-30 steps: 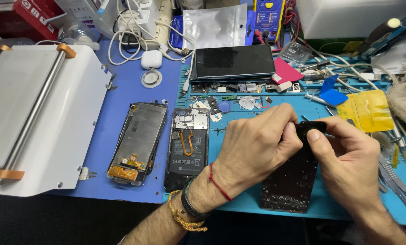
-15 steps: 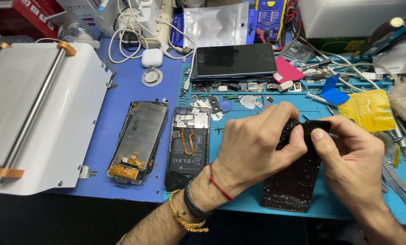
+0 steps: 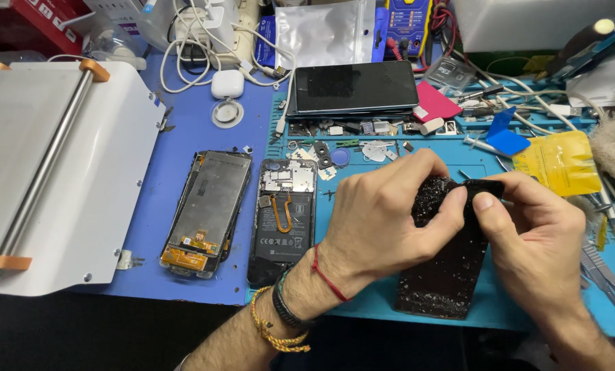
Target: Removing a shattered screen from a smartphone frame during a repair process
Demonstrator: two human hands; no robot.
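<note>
Shattered phone glass, a dark panel speckled with cracks, lay on the teal work mat with its upper end curled up between both hands. Far to the left stood a white screen-separator machine on the blue mat, then a detached display panel lying back side up, and just beside it an opened phone body with its battery and an orange flex cable showing. The left hand was closed around the lifted end, thumb pressed on the glittering broken surface. The right hand pinched the same end between thumb and forefinger, apparently peeling a black layer away, though the fingers hid the join. Behind them rested an intact black phone, and farther right a yellow pouch.
</note>
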